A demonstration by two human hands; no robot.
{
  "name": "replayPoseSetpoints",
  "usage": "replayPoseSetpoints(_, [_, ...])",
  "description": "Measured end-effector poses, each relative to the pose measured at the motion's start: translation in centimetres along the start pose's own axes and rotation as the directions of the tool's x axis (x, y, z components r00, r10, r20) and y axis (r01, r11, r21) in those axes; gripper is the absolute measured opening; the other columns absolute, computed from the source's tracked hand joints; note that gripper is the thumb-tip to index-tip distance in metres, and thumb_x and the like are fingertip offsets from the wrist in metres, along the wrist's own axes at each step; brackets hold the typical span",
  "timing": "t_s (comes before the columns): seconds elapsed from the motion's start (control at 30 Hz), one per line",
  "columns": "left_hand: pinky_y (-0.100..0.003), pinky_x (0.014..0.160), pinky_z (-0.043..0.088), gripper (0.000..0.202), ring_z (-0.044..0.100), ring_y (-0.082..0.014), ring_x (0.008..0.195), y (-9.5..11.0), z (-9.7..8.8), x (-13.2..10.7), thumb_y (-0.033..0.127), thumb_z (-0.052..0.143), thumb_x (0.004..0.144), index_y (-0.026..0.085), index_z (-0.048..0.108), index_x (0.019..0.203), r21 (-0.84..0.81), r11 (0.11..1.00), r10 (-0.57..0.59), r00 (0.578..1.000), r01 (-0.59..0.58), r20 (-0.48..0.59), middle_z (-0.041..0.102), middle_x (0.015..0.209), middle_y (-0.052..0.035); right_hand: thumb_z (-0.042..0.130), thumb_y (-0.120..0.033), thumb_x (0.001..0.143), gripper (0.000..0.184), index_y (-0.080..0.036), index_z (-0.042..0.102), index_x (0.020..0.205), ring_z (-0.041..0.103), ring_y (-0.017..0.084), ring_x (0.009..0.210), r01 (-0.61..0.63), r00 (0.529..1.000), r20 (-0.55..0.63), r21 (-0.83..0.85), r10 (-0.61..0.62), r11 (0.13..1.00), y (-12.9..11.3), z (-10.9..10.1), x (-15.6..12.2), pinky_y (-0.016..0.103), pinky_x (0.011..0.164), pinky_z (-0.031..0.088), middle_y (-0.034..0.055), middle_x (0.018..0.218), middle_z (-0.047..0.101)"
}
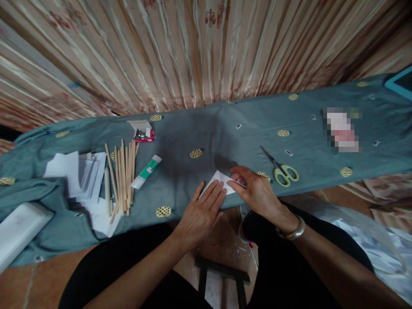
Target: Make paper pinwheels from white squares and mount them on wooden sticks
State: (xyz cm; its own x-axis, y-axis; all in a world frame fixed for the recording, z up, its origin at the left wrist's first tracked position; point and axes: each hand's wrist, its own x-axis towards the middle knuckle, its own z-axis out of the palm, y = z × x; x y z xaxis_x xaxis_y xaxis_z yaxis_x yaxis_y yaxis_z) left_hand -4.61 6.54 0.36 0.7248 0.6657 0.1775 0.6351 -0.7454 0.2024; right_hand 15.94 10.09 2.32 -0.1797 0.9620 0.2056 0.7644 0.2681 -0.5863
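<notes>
A small piece of white paper (pixel 220 176) lies at the front edge of the cloth-covered table, its top corner pointing away from me. My left hand (pixel 203 209) rests flat on it with the fingers stretched out. From the other side, my right hand (pixel 259 191) has its thumb and bent fingers closed on the paper's right edge. Part of the sheet is hidden under both hands. Just right of my right hand are scissors with green handles (pixel 285 174), blades pointing away from me. A green and white tube (pixel 146 171) lies to the left.
Wooden sticks (pixel 124 176) lie left of the tube, beside loose white papers (pixel 88 171). Behind them stands an open red box (pixel 144 134) of small metal pieces. A white box (pixel 24 231) is at far left. A pixelated object (pixel 343 131) lies at right. A curtain (pixel 206 51) hangs behind.
</notes>
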Motion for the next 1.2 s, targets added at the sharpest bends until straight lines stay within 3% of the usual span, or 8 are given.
replayPoseSetpoints(0.27, [-0.053,0.118,0.029,0.048,0.034,-0.0287,0.145,0.1,0.1,-0.1,0.026,0.042,0.099,0.008,0.039,0.144,0.055,0.998,0.007,1.0,-0.008,0.015,0.041,0.153,-0.0156,0.058,-0.047,0.091,0.043,-0.014,0.062,0.118,0.068,0.027,0.089,0.058,0.998,0.01,-0.007,-0.058,0.998,-0.3,-0.2,-0.9,0.042,0.081,0.057,0.0124,0.096,0.073])
replayPoseSetpoints(0.7, [-0.056,0.118,0.028,0.046,0.034,-0.0267,0.145,-0.1,-0.2,-0.1,0.026,0.043,0.1,0.008,0.041,0.142,0.033,0.999,0.003,1.0,-0.004,0.02,0.044,0.152,-0.0155,0.059,-0.04,0.091,0.047,-0.014,0.053,0.13,0.065,0.028,0.096,0.052,0.994,0.09,0.054,-0.057,0.997,0.4,-0.2,-1.4,0.046,0.086,0.055,0.0154,0.114,0.068])
replayPoseSetpoints(1.0, [-0.051,0.115,0.037,0.038,0.048,-0.0249,0.137,-2.4,-2.1,-3.9,0.019,0.046,0.098,0.011,0.053,0.134,0.005,1.0,-0.02,0.997,0.02,-0.08,0.058,0.14,-0.0128,0.053,-0.032,0.094,0.042,-0.02,0.05,0.134,0.064,0.026,0.1,0.003,0.993,0.118,0.092,-0.014,0.996,2.1,-2.0,-2.4,0.045,0.09,0.053,0.0115,0.113,0.067])
replayPoseSetpoints(1.2, [-0.052,0.112,0.043,0.034,0.051,-0.0258,0.134,-2.7,-2.6,-4.9,0.017,0.049,0.097,0.013,0.058,0.13,0.014,0.999,-0.031,0.995,0.033,-0.097,0.061,0.137,-0.0105,0.048,-0.025,0.095,0.037,-0.02,0.052,0.131,0.064,0.025,0.106,0.058,0.987,0.14,0.122,-0.075,0.991,2.8,-2.3,-2.8,0.045,0.096,0.052,0.0122,0.121,0.066])
